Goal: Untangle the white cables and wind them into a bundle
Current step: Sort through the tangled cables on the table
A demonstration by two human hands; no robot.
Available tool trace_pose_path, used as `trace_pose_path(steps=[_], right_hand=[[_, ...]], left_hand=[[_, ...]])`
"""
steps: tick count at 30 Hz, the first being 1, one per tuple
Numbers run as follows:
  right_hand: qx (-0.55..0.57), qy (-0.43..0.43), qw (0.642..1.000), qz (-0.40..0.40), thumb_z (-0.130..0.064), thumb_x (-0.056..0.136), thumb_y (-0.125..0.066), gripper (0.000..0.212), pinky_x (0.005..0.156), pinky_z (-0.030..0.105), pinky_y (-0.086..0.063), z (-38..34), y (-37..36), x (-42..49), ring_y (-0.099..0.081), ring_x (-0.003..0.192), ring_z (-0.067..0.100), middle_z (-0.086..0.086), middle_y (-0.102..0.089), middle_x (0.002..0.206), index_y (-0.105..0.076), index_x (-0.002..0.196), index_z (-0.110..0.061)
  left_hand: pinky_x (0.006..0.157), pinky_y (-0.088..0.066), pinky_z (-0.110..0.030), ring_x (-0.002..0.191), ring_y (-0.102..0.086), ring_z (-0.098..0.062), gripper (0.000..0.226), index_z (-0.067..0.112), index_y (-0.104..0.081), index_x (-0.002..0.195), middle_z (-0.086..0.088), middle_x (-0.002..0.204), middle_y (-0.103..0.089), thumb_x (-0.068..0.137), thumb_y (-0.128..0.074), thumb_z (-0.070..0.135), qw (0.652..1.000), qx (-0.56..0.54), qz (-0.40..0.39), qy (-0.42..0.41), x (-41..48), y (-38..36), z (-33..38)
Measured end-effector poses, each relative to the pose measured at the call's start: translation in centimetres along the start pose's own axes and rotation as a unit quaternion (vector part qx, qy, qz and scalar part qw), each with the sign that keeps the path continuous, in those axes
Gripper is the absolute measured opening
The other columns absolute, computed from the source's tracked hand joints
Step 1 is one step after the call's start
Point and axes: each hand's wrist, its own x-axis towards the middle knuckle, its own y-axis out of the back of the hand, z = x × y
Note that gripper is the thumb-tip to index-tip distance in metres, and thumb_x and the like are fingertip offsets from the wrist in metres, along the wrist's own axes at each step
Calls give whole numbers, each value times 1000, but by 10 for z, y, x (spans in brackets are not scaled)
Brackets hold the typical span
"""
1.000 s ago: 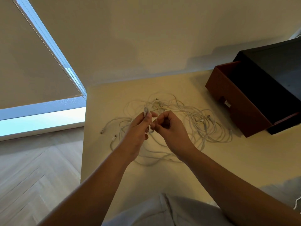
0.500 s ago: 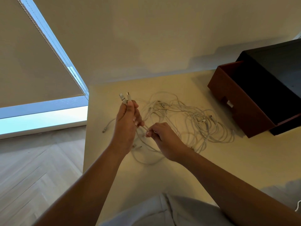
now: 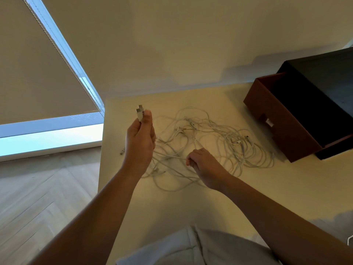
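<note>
Raised left hand (image 3: 140, 144) pinched two connector ends (image 3: 140, 112), tips upward. Lower right hand (image 3: 205, 165), nearer tangle, gripped strand (image 3: 170, 155) running leftward toward left hand. Tangled white cables (image 3: 229, 142) lay on bench (image 3: 210, 207), beyond right hand.

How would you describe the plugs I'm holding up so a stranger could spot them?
On the cream table, white cables sprawl beside a brown box. Near the table's left edge, the raised left hand pinches plugs that stick up above it. Only these are lifted; every other connector lies in the tangle.
</note>
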Motion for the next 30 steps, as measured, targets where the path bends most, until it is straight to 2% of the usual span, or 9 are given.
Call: trace_pose_path(steps=[7, 10, 13, 17, 20, 23, 25, 28, 30], right_hand=[[-50, -43, 998, 7, -10, 95, -51, 14, 82, 40, -44, 32, 4, 1, -50, 96, 26, 5, -61, 93, -64, 90, -9], [-57, -59, 996, 39, -9, 92, -52, 15, 82, 33, -41, 43, 8, 3, -54, 97, 31, 8, -62, 94, -66, 88, -8], [38, -94, 992, 75, -6, 96, -49, 20, 76, 13, -34, 37, 21, 9, -55, 92, 19, 3, -62, 92, -70, 97, -4], [263, -153, 944, 126, -6, 96, -53, 16, 80, 20, -43, 23, 37, 15, -63, 88, 9, -2, -68, 86, -67, 98, -12], [363, -149, 907, 151, 2, 93, -54, 16, 67, 16, -47, 7, 47, 18, -65, 70, 2, 3, -65, 74, -61, 88, -12], [406, -124, 893, 149, 9, 89, -56, 16, 61, 13, -45, -10, 56, 18, -63, 62, 3, 2, -64, 66, -60, 81, -4], [408, -107, 896, 143, 8, 86, -60, 9, 63, 12, -45, -19, 60, 17, -62, 62, 3, 4, -64, 67, -63, 82, 1], [410, -83, 899, 131, 8, 85, -61, 6, 65, 11, -46, -28, 67, 17, -63, 63, 2, 7, -64, 70, -65, 89, 6], [404, -75, 905, 113, 6, 85, -63, 10, 67, 13, -48, -31, 71, 18, -64, 66, 2, 9, -65, 75, -65, 94, 10]], left_hand=[[39, -17, -18, 44, -20, -6, 45, 21, -28, 62, 10, 49, -24, 102, -44, 32, 1000, -1, 26, -7, 4, 9, 7], [39, -17, -18, 43, -21, -6, 44, 22, -29, 62, 11, 48, -25, 102, -45, 33, 999, 12, 33, -6, 6, 13, 6], [43, -18, -20, 44, -21, -9, 47, 23, -30, 59, 11, 48, -27, 100, -47, 37, 997, 66, 29, 1, 8, 14, 1], [51, -19, -29, 51, -25, -15, 45, 24, -34, 58, 4, 53, -29, 92, -53, 48, 989, 148, 4, 11, 9, 15, -11], [51, -19, -31, 49, -26, -13, 41, 21, -44, 62, 5, 52, -30, 90, -57, 47, 980, 193, -35, 29, 4, 9, -20], [47, -19, -27, 40, -25, -7, 41, 9, -55, 73, 12, 45, -30, 91, -60, 45, 971, 216, -94, 46, -2, 0, -24], [45, -25, -26, 40, -31, -5, 35, 17, -58, 73, 13, 44, -36, 88, -62, 48, 957, 259, -125, 45, -6, -6, -23], [58, -40, -32, 54, -50, -7, 32, 26, -66, 81, 13, 56, -55, 80, -66, 58, 940, 301, -153, 38, -7, -9, -24], [55, -34, -31, 48, -41, -6, 35, 20, -61, 72, 15, 48, -45, 84, -65, 54, 939, 311, -147, 33, -7, -10, -25]])
